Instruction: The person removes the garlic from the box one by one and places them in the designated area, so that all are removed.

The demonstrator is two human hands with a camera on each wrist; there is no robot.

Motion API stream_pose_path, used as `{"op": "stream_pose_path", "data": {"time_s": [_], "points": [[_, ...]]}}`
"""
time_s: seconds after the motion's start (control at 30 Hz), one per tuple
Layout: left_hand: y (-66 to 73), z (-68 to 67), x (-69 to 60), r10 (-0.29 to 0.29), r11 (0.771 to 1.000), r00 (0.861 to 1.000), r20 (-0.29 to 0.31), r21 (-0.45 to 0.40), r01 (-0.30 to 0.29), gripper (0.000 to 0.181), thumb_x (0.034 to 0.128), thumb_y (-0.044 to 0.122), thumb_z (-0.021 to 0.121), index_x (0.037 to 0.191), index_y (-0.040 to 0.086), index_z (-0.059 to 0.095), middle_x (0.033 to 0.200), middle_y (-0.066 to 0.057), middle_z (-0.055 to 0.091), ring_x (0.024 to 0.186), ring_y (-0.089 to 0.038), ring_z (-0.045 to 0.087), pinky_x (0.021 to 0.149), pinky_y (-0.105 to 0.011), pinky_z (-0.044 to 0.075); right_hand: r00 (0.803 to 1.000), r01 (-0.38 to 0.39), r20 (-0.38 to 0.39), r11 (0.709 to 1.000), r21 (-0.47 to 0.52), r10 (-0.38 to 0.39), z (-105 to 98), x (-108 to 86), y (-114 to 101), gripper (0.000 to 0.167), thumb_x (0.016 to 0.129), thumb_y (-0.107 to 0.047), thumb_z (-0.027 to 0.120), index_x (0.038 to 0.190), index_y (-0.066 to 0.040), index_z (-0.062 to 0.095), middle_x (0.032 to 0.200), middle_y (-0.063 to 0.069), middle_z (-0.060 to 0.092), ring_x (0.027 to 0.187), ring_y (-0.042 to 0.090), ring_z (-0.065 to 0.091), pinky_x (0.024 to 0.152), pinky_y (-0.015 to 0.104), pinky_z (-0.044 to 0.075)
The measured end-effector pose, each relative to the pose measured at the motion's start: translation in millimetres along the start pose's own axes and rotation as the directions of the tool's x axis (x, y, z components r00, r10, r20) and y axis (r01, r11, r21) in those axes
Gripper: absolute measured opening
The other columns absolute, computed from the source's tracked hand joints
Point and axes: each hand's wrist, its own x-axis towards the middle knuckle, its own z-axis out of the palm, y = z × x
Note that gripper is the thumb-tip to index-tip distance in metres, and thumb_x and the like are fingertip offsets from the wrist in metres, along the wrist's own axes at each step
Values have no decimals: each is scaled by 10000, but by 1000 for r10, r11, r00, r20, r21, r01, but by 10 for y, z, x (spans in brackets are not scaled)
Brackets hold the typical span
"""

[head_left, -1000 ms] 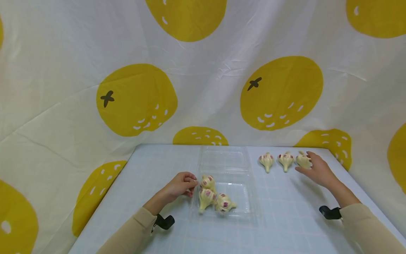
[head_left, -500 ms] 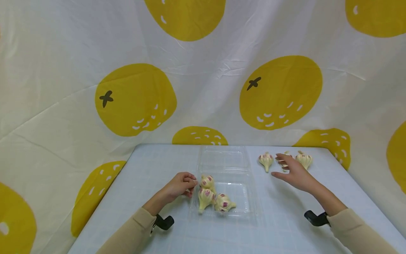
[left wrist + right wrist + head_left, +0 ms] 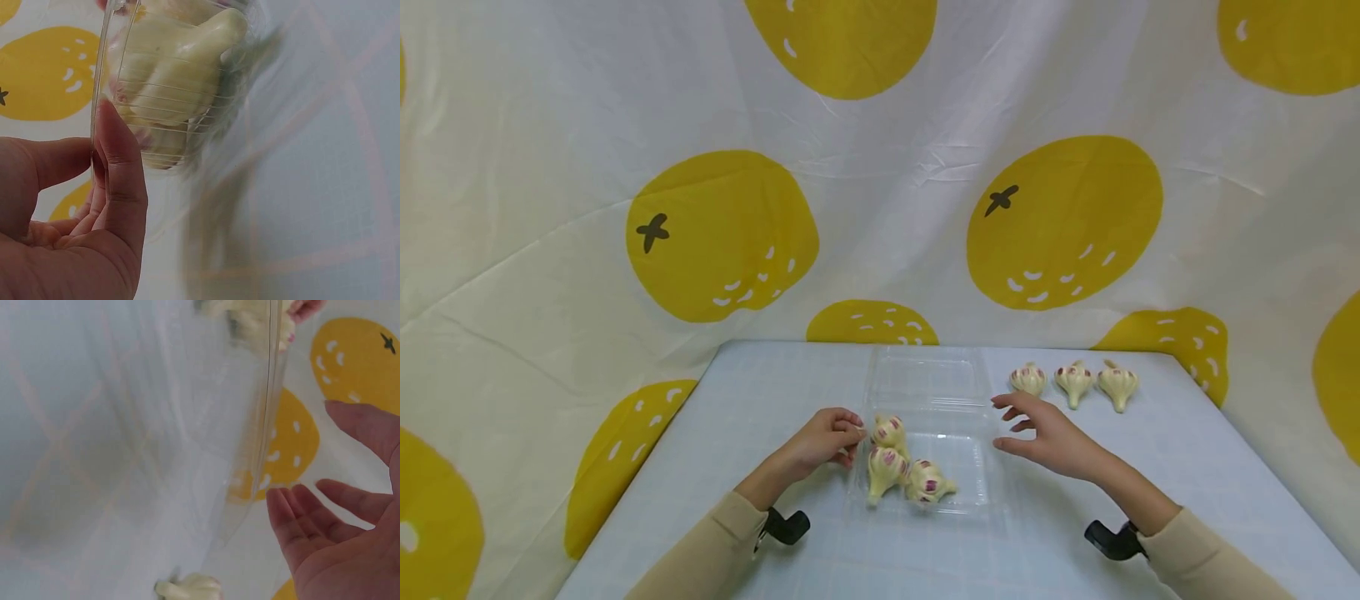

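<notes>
A clear plastic clamshell box (image 3: 962, 471) lies with its lid (image 3: 932, 377) folded back. Three garlic bulbs (image 3: 888, 467), cream with purple marks, sit in its left part. My left hand (image 3: 827, 437) pinches the box's left rim between thumb and fingers, as the left wrist view shows; through the wall a garlic bulb (image 3: 169, 69) is visible. My right hand (image 3: 1048, 437) hovers just right of the box with fingers spread and nothing in them. In the right wrist view the fingers of my right hand (image 3: 350, 531) are close to the box rim (image 3: 269, 412).
Three more garlic bulbs (image 3: 1074, 383) lie in a row at the back right of the table (image 3: 760, 550); my right hand partly covers the leftmost. A white cloth (image 3: 887, 225) printed with yellow fruit hangs behind the table.
My right hand has moved left and nearer, away from the rightmost garlic bulb, past the row to the right side of the box. The left hand stays at the rim.
</notes>
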Motion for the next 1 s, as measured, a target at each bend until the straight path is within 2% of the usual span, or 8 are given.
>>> {"op": "stream_pose_path", "data": {"time_s": [0.23,0.5,0.7,0.9,1.0], "points": [[18,5,-13,0,1000,1000,2,0,0,240,1023,127,633,1149,-56,543,726,-50,585,638,-139,563,598,-275,551,995,60,80,998,34,-63,180,50,-115,532,913,-234,792,1350,-32,567,1293,103,612,1095,315,629,917,404,567],[21,12,-8,-2,1000,1000,-1,-1,2,215,1027,102,614,1148,-60,544,734,-50,584,643,-140,559,594,-270,550,982,85,159,992,96,-100,367,96,-217,522,930,-273,775,1357,-60,565,1294,134,613,1120,378,629,938,435,556],[2,6,16,3,1000,1000,7,-5,-3,226,1026,107,622,1153,-62,540,733,-50,586,646,-141,558,594,-270,552,961,110,233,979,174,-149,490,142,-253,530,943,-246,764,1392,-67,546,1332,193,599,1147,399,629,949,480,550],[41,10,8,-5,1000,1000,3,-1,5,231,1024,114,628,1152,-57,541,735,-57,588,648,-144,558,598,-268,554,937,154,291,976,152,-193,563,220,-272,543,939,-231,771,1398,-50,542,1373,186,592,1178,349,627,959,470,549],[46,17,-13,-13,1000,1000,0,3,13,223,1026,105,620,1151,-60,540,733,-58,587,644,-147,559,596,-268,552,924,145,332,978,151,-189,610,253,-291,549,939,-236,771,1402,-43,548,1384,148,595,1195,285,621,972,461,542]]}}
